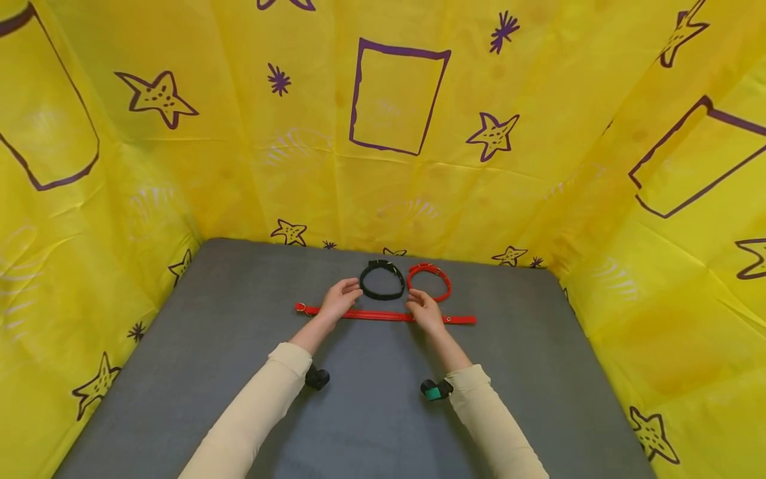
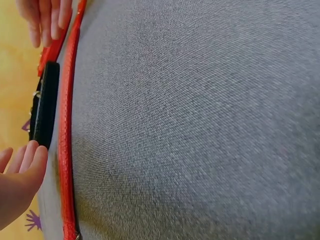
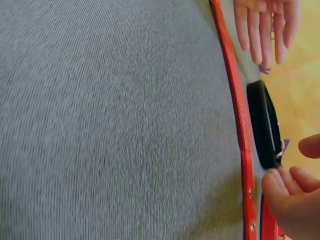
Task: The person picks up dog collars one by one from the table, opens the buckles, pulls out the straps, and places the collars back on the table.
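Observation:
A black collar (image 1: 383, 297), buckled into a ring, stands on the grey surface near the back. To its right is a red collar (image 1: 447, 286), also closed into a ring. Another red collar (image 1: 383, 315) lies unbuckled and straight in front of both, its ring end at the left and its holed end at the right. My left hand (image 1: 340, 299) is at the black collar's left side, fingers extended and fingertips right at its edge. Between the two ringed collars my right hand (image 1: 426, 313) has relaxed fingers, over the straight red collar. Neither hand grips anything.
Yellow cloth walls (image 1: 395, 193) with purple drawings rise behind and on both sides of the grey surface (image 1: 251, 293). A black wrist camera (image 1: 317, 378) is strapped below the left sleeve, and another wrist camera (image 1: 435, 390) below the right.

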Demonstrator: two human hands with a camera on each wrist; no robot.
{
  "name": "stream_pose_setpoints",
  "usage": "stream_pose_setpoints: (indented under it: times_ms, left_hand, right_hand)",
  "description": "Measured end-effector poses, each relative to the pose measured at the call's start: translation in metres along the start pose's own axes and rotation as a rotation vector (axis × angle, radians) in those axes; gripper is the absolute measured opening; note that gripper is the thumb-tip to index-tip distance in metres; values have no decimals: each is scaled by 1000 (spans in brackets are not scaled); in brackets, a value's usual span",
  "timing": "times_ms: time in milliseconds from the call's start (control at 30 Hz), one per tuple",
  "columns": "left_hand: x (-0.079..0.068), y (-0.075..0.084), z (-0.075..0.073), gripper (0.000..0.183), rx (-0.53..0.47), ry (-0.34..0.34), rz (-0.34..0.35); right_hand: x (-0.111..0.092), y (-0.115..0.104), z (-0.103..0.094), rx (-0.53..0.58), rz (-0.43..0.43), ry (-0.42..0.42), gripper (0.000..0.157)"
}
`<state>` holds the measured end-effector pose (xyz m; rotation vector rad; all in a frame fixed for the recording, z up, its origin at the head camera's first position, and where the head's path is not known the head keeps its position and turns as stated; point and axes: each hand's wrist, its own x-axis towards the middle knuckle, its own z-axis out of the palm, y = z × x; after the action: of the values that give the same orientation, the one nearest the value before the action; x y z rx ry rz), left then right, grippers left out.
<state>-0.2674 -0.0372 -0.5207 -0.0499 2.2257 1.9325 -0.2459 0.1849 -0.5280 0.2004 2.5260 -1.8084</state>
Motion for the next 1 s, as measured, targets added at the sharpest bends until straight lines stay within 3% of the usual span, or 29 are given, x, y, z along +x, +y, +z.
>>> stream_pose_setpoints:
  times_ms: [300, 533, 1000]
  left_hand:
    - [9, -1, 9, 57, 14, -2, -22]
    - [14, 1, 16, 62, -37, 3, -40]
    - [23, -2, 20, 67, -33, -4, -74]
  right_hand:
    - [3, -3, 11, 78, 27, -6, 48]
    - [8, -1, 16, 131, 45, -15, 51]
    - [13, 0, 23, 188, 44, -17, 56]
